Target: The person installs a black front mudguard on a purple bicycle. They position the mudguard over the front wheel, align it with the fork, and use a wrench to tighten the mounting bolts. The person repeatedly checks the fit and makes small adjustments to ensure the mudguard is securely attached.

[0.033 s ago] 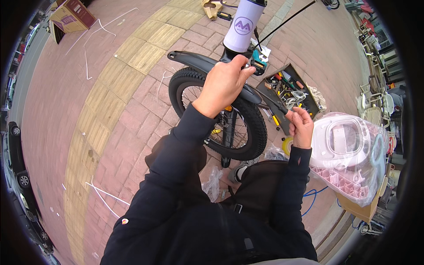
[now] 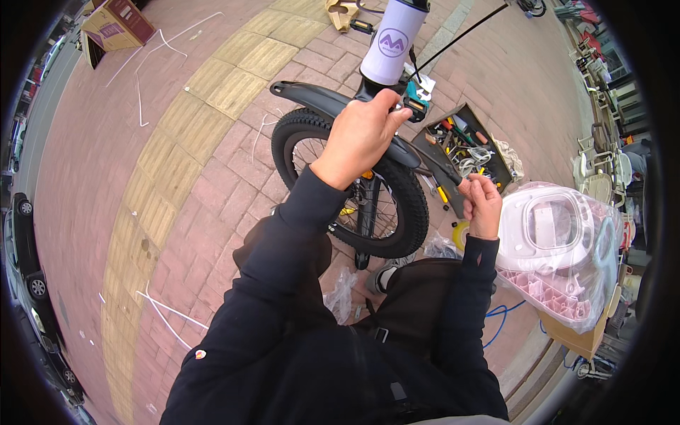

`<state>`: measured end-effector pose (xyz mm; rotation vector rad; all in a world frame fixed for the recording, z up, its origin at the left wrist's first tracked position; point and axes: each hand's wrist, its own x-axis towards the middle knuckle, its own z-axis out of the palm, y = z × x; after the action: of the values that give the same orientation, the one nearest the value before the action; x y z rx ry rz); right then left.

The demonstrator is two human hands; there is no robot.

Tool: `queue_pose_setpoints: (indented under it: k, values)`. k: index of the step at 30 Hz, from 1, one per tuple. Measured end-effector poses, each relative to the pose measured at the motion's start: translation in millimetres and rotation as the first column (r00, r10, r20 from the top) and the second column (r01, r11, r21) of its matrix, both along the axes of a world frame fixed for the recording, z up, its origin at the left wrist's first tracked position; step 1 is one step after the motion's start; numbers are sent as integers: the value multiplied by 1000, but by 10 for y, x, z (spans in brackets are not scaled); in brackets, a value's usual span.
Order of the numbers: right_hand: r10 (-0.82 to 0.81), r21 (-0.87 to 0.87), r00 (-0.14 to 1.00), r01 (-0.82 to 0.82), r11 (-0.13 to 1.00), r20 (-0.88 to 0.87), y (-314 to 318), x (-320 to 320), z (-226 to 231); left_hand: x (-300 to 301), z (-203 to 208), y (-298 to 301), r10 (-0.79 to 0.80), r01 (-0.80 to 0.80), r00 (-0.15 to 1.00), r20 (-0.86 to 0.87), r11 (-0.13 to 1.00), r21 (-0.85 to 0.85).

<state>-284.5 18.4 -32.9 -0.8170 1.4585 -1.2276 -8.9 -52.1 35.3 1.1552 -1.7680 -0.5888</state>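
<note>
In front of me stands a small bicycle with a knobby black front tyre (image 2: 283,147), a black mudguard (image 2: 312,97) and a pale lilac head tube (image 2: 388,44). My left hand (image 2: 365,134) is closed over the mudguard, just below the head tube; its fingertips are hidden. Beside the wheel, my right hand (image 2: 483,209) pinches the end of a dark slim rod-like piece (image 2: 443,168). That piece runs toward the mudguard end near my left hand. Its exact kind and its far end cannot be made out.
An open toolbox (image 2: 499,164) full of hand tools lies right of the wheel. Nearby are a teal power tool (image 2: 414,101) and a yellow roll of tape (image 2: 460,234). Plastic-wrapped white and pink parts (image 2: 545,227) rest on a carton (image 2: 581,340) at right. Another carton (image 2: 119,25) stands far left.
</note>
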Motion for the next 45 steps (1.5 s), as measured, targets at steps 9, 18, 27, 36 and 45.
queue_pose_setpoints:
  k: [9,18,27,36,45]
  values:
    - [102,-162,994,-105,981,-23,20,11,12,2,-37,20,-35,36,999,-23,999,19]
    - [35,-219,967,22,976,252,-5,-11,-86,-16,-83,11,-39,11,995,-91,956,-294]
    - [146,-371,731,155,916,666,-56,-363,27,733,-30,-147,258,-527,697,-669,817,-234]
    - [131,-268,615,-511,817,-777,-363,612,574,1172,-493,-579,276,-276,961,11,960,36]
    - [375,214,126,-640,738,-918,-782,1007,402,650,-195,-977,-394,289,420,817,912,291]
